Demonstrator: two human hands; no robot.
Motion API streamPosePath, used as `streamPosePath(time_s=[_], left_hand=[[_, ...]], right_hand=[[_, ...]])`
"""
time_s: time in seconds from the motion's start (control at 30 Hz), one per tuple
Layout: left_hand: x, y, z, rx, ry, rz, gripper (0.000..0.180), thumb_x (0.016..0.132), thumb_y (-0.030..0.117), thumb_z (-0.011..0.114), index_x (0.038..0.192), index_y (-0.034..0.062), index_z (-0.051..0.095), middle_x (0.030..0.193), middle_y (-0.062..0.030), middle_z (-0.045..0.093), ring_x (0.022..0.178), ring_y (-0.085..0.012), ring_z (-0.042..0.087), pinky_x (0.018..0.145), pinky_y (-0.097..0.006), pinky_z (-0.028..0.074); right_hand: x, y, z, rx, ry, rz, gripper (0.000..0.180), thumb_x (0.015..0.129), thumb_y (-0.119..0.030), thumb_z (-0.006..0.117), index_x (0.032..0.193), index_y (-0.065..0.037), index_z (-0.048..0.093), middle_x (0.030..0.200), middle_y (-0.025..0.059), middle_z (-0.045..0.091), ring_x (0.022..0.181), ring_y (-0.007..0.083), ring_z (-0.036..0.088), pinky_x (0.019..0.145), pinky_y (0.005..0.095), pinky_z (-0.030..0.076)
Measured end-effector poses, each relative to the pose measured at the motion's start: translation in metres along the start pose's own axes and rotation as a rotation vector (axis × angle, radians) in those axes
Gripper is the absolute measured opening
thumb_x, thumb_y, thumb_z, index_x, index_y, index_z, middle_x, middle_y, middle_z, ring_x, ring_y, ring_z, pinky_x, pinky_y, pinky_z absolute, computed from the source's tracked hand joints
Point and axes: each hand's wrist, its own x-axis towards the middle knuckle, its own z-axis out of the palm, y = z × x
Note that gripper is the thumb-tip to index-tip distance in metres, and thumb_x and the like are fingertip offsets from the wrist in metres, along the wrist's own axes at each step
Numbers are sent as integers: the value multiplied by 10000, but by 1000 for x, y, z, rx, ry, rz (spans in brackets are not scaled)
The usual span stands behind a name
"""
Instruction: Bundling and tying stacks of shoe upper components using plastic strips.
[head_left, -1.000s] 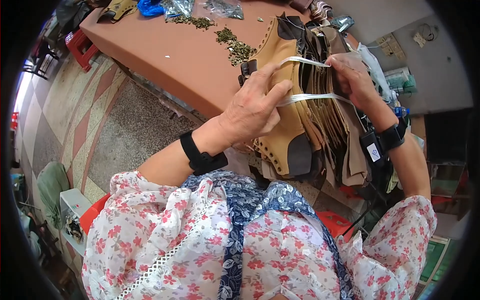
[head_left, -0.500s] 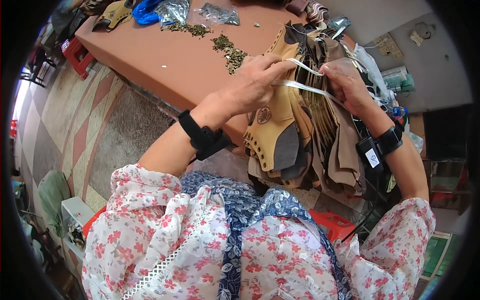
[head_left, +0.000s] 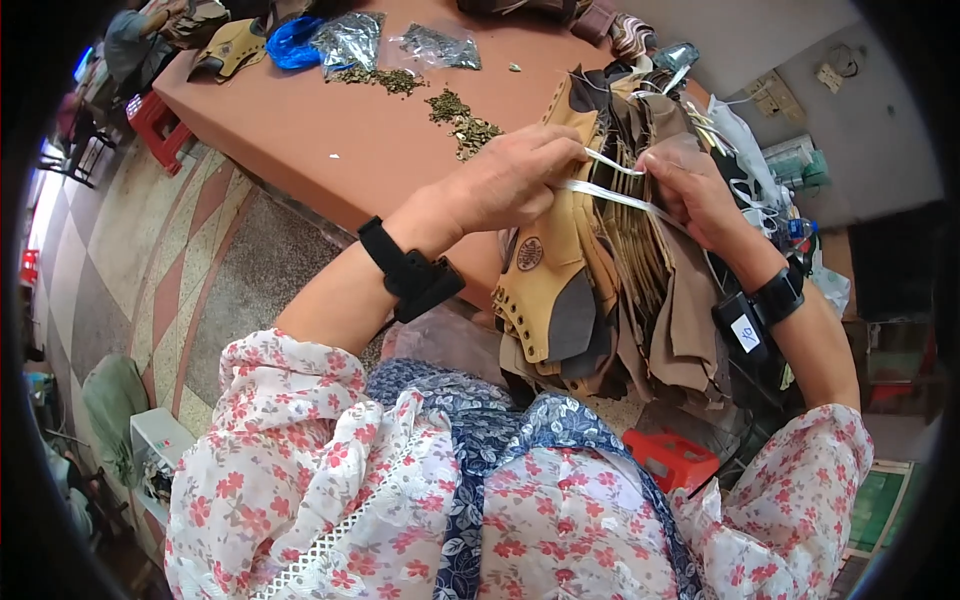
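While the tan and brown shoe uppers [head_left: 560,275] stand pressed together in a thick bundle just below and between the two hands, we see a white strip [head_left: 618,190] already laid across their stacked edges; one length runs fairly straight from under the left hand [head_left: 518,180] toward the right hand [head_left: 692,195], and a shorter length curves between the fingertips above it; the left hand is mostly closed, its fingers bent and its thumb side pinching the strip; the right hand is curled, with thumb and forefinger nipped on the other end; so we judge the gathering done and the strip passed over the bundle, but the fastening left to do, since we see no finished knot between the hands and both ends are held; beyond the left hand, small metal pieces [head_left: 475,135] lie loose on the table [head_left: 330,110], apart from the bundle; we cannot see the bundle's far side or underside, so we cannot tell whether the strip goes all the way round; the left palm hides part of the strip, the right hand's lower fingers are hard to make out, and the uppers overlap too closely for us to count.
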Motion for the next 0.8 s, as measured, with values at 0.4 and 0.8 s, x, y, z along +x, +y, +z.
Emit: streamPosePath(time_s=[0.4,0.8], left_hand=[[-15,-12,11,-195,122,-265,260,828,41,582,1085,76,592,1031,-66,581,896,-206,570,749,-298,481],[-92,-23,59,-313,190,-642,470,761,18,564,1211,27,425,1137,-155,547,1105,-240,533,908,-347,443]], right_hand=[[-2,2,3,-2,-12,-19,181,898,-230,562,874,-70,643,513,-92,322,419,13,239,382,197,174],[0,-3,4,5,-4,26,180,897,-242,564,884,-76,630,537,-98,320,438,12,231,400,197,150]])
